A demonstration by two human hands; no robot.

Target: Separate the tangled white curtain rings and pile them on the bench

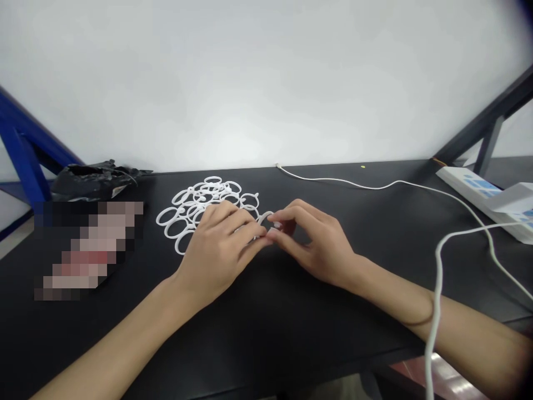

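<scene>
My left hand (222, 244) and my right hand (318, 239) meet over the black table, fingertips almost touching. Between them is a white ring (265, 215), pinched by the thumb and fingers of each hand. Part of this ring and its small end piece is covered by my fingers. Just behind and left of my left hand lies a loose pile of white rings (214, 191), thin and round, several with small knobs on the rim. My left hand hides the near side of the pile.
A torn black plastic bag (89, 180) lies at the back left, with a pixelated patch in front of it. A white cable (377, 188) crosses the table's back right; another (437, 289) hangs over my right forearm. White-and-blue boxes (478, 194) stand at right.
</scene>
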